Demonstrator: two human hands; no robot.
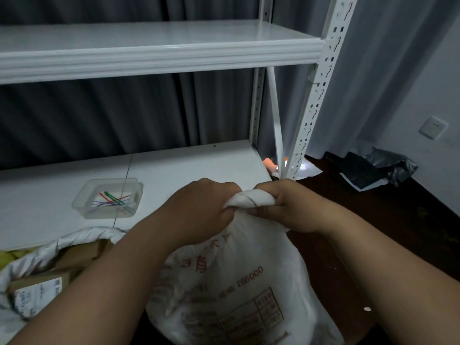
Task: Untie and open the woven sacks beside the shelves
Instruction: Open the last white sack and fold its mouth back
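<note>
Between your two fists sits the twisted neck (251,200) of the sack (239,282), its long axis running side to side from one hand to the other. Your left hand (199,210) curls round one end, your right hand (281,207) pinches the other, thumb under, fingers wrapped over; both are equally near. A thin tie seems to cross the twist, though I cannot tell for sure. The sack's body hangs straight below your fingers. Left of them lies a second sack (49,250), already open. Beyond your knuckles, a tray (107,197) of coloured ties rests on the shelf (186,165).
</note>
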